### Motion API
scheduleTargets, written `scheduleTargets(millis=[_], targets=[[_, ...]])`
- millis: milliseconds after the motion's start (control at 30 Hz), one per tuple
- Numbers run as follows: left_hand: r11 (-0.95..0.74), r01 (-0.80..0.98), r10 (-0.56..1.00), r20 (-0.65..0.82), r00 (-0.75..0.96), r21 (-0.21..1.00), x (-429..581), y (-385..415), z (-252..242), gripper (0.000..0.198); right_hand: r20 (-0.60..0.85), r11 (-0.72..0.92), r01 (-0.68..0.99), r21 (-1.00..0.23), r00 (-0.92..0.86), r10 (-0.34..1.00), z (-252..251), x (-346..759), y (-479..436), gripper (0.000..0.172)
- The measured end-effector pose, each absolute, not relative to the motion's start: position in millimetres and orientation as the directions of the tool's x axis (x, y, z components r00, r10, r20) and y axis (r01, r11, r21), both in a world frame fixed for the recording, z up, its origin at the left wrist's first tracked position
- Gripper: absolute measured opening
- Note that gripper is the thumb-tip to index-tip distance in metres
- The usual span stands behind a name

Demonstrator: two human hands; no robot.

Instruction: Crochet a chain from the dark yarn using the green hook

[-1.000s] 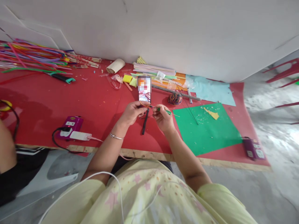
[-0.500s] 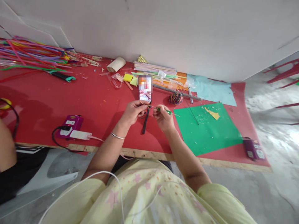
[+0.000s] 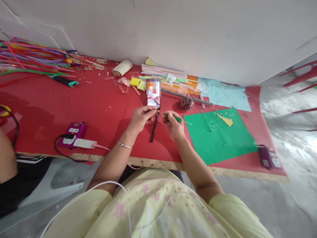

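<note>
My right hand (image 3: 174, 127) is closed round a crochet hook with a green handle (image 3: 177, 119); its thin metal shaft points left toward my other hand. Pinched between the thumb and fingers of my left hand (image 3: 141, 119) is a small piece of orange and dark yarn, mostly hidden by the fingertips. The hook's tip is close to this yarn, but I cannot tell if it is inside a loop. Just beyond my hands stands a phone (image 3: 154, 101) with its screen lit. A black strap (image 3: 154, 129) lies below it, and a multicoloured yarn ball (image 3: 186, 104) rests to the right.
The red table (image 3: 109, 112) carries a green sheet (image 3: 218, 145) at right and a purple power strip (image 3: 76, 132) at left. Straws, a cardboard tube (image 3: 122, 68) and a grey stick (image 3: 184, 96) lie along the wall. Another person's leg (image 3: 7, 158) shows at far left.
Both hands stay nearly in place. The hook has shifted very slightly in my right hand, and the whole view has moved a little.
</note>
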State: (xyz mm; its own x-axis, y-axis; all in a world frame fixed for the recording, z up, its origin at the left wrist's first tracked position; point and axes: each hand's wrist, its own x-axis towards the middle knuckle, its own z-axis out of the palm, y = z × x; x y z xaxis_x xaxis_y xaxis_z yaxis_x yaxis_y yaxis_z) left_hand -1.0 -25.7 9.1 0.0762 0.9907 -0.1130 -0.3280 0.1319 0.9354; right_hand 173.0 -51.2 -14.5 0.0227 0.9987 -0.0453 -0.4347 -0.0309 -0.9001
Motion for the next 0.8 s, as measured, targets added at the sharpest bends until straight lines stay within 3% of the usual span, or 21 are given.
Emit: scheduleTargets(millis=[200,433,800], targets=[[0.103,-0.354,0.992,-0.072,0.1,0.929,0.7,-26.4,7.3,0.035,-0.006,0.003,-0.441,-0.898,0.018,1.0,-15.9,171.7,-51.9,0.02],[0.112,-0.348,0.993,-0.091,0.078,0.931,1.9,-25.1,3.6,0.039,-0.05,-0.029,-0.408,-0.913,0.041,0.998,-12.3,171.3,-53.4,0.028],[0.064,-0.274,0.998,-0.064,0.01,0.96,3.5,-26.0,2.3,0.038,-0.011,0.012,-0.388,-0.922,0.058,0.998,-17.5,174.7,-52.1,0.02]])
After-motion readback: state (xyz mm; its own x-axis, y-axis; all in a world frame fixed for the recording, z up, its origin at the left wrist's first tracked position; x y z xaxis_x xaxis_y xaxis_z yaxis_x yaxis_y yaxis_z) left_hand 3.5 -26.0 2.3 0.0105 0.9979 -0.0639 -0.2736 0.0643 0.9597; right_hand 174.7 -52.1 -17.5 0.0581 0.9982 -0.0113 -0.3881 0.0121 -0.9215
